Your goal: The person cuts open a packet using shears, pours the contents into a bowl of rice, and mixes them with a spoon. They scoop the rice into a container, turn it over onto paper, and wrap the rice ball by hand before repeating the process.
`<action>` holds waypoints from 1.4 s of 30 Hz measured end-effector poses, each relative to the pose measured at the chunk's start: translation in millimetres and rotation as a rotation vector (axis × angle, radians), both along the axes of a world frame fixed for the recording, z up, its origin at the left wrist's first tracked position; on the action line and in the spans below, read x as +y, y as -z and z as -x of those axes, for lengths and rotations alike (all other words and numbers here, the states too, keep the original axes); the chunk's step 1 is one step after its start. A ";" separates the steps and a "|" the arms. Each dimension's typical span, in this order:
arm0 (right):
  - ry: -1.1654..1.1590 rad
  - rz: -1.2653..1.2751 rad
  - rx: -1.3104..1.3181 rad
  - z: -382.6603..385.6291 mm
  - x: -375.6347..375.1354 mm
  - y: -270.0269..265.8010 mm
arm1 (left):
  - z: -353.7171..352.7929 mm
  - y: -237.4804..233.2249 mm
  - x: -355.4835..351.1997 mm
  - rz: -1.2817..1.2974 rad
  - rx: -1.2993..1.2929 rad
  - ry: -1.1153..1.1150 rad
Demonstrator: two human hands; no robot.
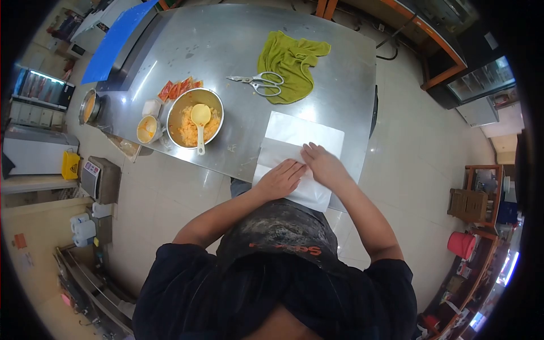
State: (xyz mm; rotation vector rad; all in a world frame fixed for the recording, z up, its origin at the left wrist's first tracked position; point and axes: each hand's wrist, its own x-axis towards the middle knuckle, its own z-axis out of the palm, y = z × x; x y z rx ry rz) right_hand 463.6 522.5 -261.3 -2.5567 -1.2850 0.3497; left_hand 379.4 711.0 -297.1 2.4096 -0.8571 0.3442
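Observation:
A white sheet, paper or thin plastic (309, 133), lies at the front edge of the steel table, its lower part reaching toward my apron. My left hand (280, 179) rests on the sheet with its fingers extended and lying flat. Beside it, my right hand (324, 164) touches the sheet, its fingertips on the surface close to the left fingers. Beyond the sheet are scissors (262, 82) with white handles, partly on a green cloth (292, 65). To the left stands a metal bowl (184, 122) of orange and white chopped food, with a pale ladle (200, 116) in it.
The steel table (226, 51) also holds red packets (178, 89), a small cup (147, 129) with orange residue and a white block-like item (151, 107). A round metal container (90, 107) is at the left edge, near a blue panel (118, 42). A scale (99, 178) stands left.

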 end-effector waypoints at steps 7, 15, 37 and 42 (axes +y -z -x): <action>0.049 -0.073 -0.140 66.5 -4.2 -4.8 | 4.4 8.1 15.2 0.118 -0.073 0.065; 0.351 -0.311 -0.149 83.0 -13.0 45.0 | 8.7 9.0 12.1 0.095 0.045 -0.250; 0.756 -0.162 -0.029 4.5 2.5 31.2 | -44.6 -10.0 14.1 0.053 0.290 -0.478; 0.640 0.093 -0.012 -13.5 2.3 48.5 | -78.3 -4.8 22.6 -0.258 0.355 -0.245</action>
